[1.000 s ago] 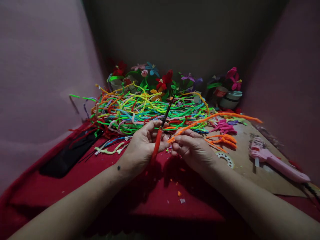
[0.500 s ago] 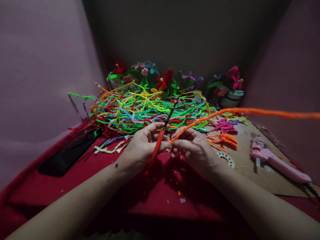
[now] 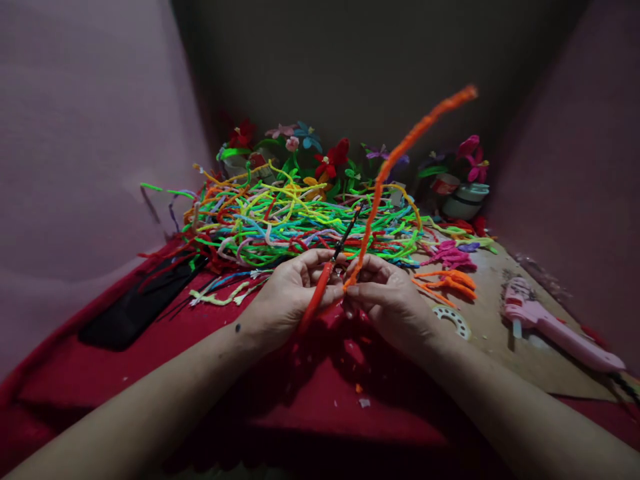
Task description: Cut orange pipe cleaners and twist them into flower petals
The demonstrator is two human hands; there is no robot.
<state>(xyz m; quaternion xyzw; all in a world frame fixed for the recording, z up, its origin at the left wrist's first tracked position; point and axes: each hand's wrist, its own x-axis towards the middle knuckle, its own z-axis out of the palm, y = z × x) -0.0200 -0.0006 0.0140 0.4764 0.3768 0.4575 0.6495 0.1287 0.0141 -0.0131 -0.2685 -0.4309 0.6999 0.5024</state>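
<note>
My left hand (image 3: 297,291) is closed around red-handled scissors (image 3: 319,293), whose dark, narrow tip points up and away. Facing it, my right hand (image 3: 387,291) pinches the lower end of an orange pipe cleaner (image 3: 379,187). The fingertips of both hands nearly meet at that end, so I cannot tell whether the left thumb touches it too. From there the pipe cleaner rises and curves to the right, its far tip free in the air. Beyond the hands lies a big tangle of colourful pipe cleaners (image 3: 280,223).
Finished fuzzy flowers (image 3: 327,163) stand behind the tangle. A black phone (image 3: 127,313) rests at left on the red cloth (image 3: 200,373). To the right, a cardboard sheet (image 3: 493,327) bears a pink glue gun (image 3: 560,327), bent orange pieces (image 3: 453,283) and a white holed ring (image 3: 453,321).
The orange pipe cleaner has swung from stretching out rightward to standing up and curving, its free tip now in view. Both hands keep almost the same place and grip.
</note>
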